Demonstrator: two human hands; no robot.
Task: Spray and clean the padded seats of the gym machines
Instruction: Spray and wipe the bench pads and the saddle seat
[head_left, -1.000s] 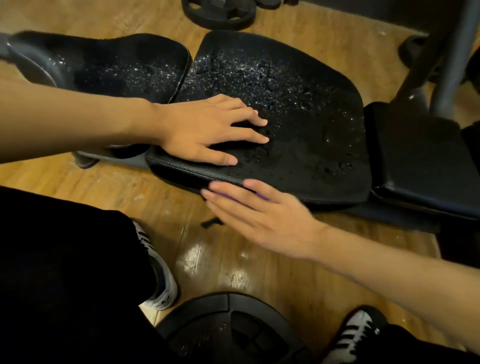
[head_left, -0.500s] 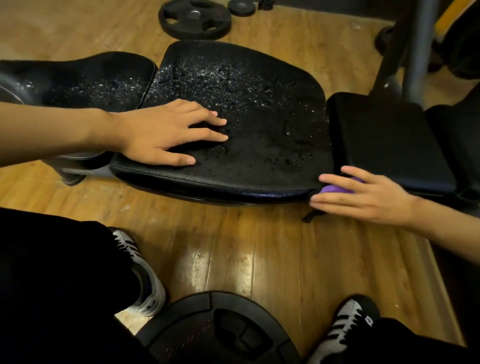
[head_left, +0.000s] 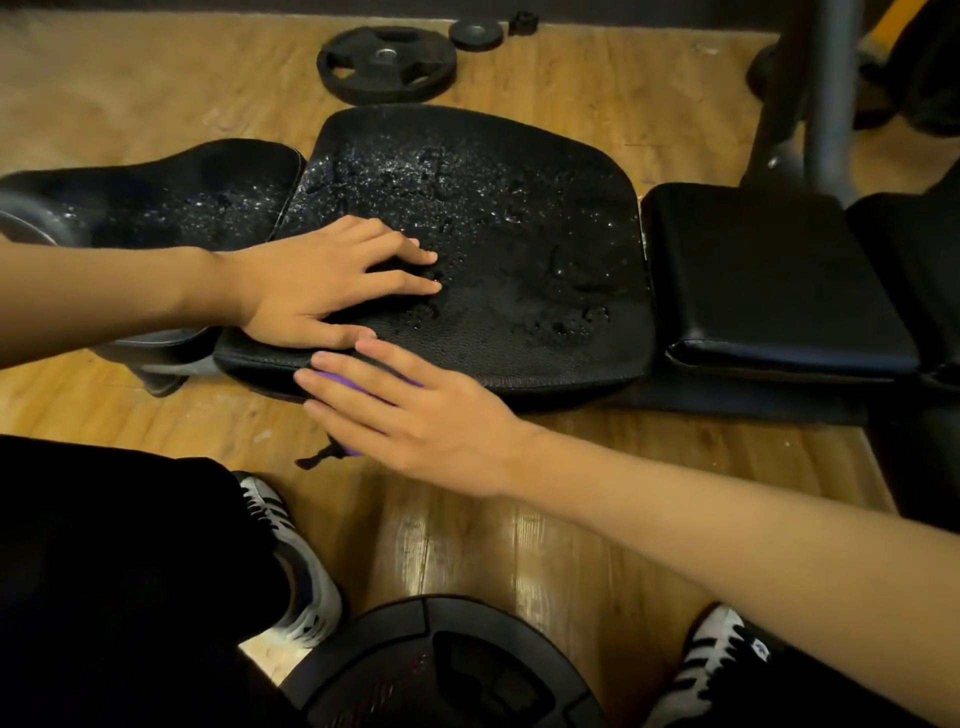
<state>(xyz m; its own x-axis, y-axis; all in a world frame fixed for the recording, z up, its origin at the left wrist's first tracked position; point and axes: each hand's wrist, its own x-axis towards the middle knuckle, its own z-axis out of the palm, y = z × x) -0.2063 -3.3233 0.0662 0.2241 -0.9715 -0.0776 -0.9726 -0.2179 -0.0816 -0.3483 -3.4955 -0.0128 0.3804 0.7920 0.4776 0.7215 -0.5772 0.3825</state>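
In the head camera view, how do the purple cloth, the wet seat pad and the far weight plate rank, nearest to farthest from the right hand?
1. Purple cloth, pressed under the right hand.
2. Wet seat pad, directly ahead of it.
3. Weight plate, beyond the pad, top of view.

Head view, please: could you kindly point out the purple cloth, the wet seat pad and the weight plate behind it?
purple cloth (head_left: 336, 379), head view, the sliver showing at the pad's near edge.
wet seat pad (head_left: 498, 249), head view, its droplet-covered top.
weight plate (head_left: 387, 53), head view, its central hub.
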